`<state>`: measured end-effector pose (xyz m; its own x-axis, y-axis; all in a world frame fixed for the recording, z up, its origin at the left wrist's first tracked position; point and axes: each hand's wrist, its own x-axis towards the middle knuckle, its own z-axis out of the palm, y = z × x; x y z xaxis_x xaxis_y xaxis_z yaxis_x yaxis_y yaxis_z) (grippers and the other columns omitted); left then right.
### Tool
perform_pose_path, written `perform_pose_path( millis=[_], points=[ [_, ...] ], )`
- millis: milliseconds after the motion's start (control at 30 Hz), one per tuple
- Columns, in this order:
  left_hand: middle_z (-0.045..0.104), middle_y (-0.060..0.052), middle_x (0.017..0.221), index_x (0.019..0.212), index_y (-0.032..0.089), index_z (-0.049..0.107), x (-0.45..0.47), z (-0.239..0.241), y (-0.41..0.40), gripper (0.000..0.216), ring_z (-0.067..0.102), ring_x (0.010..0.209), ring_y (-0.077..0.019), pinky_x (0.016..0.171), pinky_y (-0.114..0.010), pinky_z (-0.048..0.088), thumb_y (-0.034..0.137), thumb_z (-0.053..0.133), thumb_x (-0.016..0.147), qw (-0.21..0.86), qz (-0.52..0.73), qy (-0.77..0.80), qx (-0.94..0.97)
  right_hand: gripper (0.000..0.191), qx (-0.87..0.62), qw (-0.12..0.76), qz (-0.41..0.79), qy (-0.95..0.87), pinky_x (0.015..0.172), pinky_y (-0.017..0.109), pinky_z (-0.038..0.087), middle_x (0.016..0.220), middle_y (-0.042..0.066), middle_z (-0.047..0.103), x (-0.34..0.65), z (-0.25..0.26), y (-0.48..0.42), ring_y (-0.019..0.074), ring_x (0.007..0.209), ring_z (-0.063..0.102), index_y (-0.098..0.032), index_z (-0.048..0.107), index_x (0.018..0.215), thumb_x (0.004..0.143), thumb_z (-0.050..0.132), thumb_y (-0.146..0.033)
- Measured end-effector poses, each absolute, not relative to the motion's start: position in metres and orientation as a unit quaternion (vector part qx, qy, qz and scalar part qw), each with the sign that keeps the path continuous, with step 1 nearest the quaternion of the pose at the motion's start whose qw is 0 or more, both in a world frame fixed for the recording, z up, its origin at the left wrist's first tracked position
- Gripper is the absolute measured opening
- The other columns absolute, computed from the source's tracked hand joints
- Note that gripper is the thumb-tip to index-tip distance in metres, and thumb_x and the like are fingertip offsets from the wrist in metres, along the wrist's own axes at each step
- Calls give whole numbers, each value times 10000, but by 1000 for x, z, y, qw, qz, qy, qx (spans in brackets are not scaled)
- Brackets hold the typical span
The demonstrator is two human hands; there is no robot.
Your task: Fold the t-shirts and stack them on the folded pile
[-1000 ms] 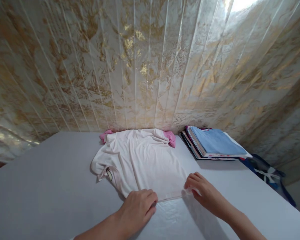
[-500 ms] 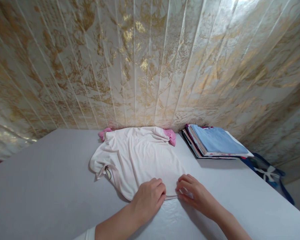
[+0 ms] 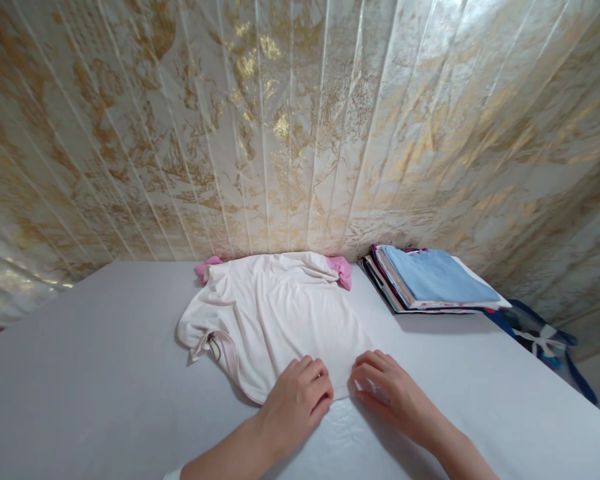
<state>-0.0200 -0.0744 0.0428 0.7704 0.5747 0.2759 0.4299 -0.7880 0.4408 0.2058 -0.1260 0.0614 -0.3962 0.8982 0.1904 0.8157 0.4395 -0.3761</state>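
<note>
A pale pink T-shirt (image 3: 275, 313) with brighter pink sleeves lies spread on the white table (image 3: 80, 373), its neck towards the left. My left hand (image 3: 297, 400) rests on the shirt's near hem with its fingers curled and pressed on the cloth. My right hand (image 3: 387, 393) lies just to its right on the same hem, fingers bent and pinching the fabric edge. The two hands sit close together, a small gap between them.
A stack of folded clothes (image 3: 430, 283), light blue on top, lies at the back right against the gold-patterned wall (image 3: 300, 133). A dark blue bag (image 3: 540, 337) hangs past the table's right edge.
Both hands have slid towards each other along the hem and now sit nearly side by side. The shirt itself has hardly shifted.
</note>
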Motion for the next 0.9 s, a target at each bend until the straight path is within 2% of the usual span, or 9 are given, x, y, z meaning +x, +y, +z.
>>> perform_pose_path(
  millis=[133, 267, 467, 767, 900],
  points=[
    [602, 18, 953, 868, 199, 567, -20, 45, -77, 123, 519, 905, -171, 786, -302, 367, 96, 633, 863, 196, 198, 283, 918, 121, -510, 190, 93, -834, 777, 322, 418, 919, 44, 636, 206, 56, -122, 189, 837, 571, -211, 612, 857, 902, 549, -119],
    [594, 25, 998, 947, 222, 574, -18, 44, -77, 163, 518, 943, -179, 798, -311, 370, 142, 674, 847, 190, 187, 288, 920, 112, -506, 185, 100, -836, 775, 324, 422, 930, 48, 639, 210, 55, -122, 189, 842, 577, -212, 620, 878, 914, 544, -138],
    [597, 18, 935, 871, 214, 583, -8, 43, -74, 113, 527, 907, -186, 777, -314, 390, 199, 689, 835, 170, 177, 304, 920, 148, -495, 174, 91, -846, 776, 333, 434, 957, 66, 640, 216, 52, -123, 193, 856, 583, -207, 638, 921, 932, 502, -151],
    [612, 3, 879, 830, 198, 601, -3, 40, -71, 72, 545, 863, -178, 774, -298, 409, 149, 602, 882, 179, 201, 298, 916, 193, -476, 221, 89, -847, 763, 313, 447, 909, 60, 649, 216, 45, -119, 180, 819, 584, -203, 631, 897, 961, 455, -158],
    [608, 3, 929, 945, 220, 613, -6, 47, -72, 95, 546, 896, -176, 807, -298, 416, 152, 548, 928, 190, 196, 286, 919, 171, -478, 240, 89, -840, 745, 305, 456, 872, 57, 638, 212, 50, -121, 175, 792, 578, -194, 580, 864, 939, 444, -124]
  ],
)
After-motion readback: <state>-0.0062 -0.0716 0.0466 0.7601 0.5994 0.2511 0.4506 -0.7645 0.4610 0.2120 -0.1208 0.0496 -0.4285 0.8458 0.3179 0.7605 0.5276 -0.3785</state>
